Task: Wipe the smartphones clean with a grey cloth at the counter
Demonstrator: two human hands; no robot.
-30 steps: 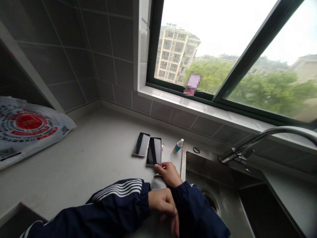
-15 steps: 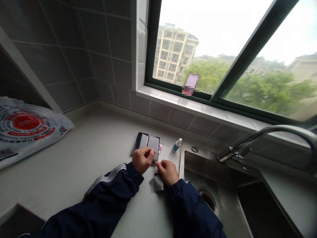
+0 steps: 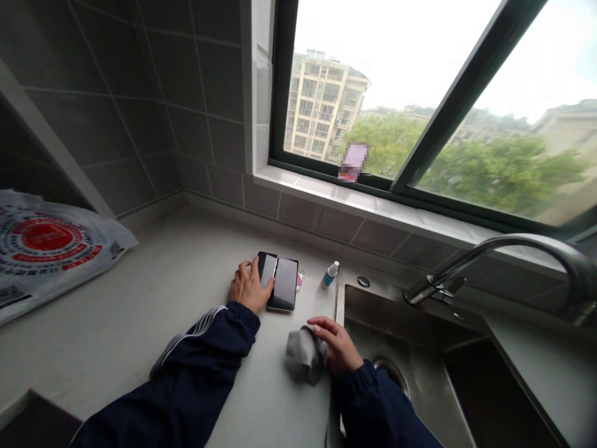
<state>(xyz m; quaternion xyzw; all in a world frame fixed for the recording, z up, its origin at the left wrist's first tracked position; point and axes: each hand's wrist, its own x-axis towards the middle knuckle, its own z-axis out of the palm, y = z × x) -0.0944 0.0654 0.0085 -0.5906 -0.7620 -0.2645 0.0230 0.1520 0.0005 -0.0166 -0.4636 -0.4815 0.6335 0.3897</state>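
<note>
Spanning the left phone (image 3: pixel 267 269) at mid-frame, the left hand (image 3: pixel 247 291) holds its long edges between thumb and fingers, the safest hold on something likely stiff, slick and fragile, while the right hand (image 3: pixel 342 347) holds a probably light, soft cloth (image 3: pixel 302 350) at lower centre.

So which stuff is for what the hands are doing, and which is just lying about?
Seems part of the job:
left smartphone, under the left hand
right smartphone, beside it
grey cloth, in the right hand
small spray bottle, probably

Just there:
printed plastic bag
faucet
sink
</note>
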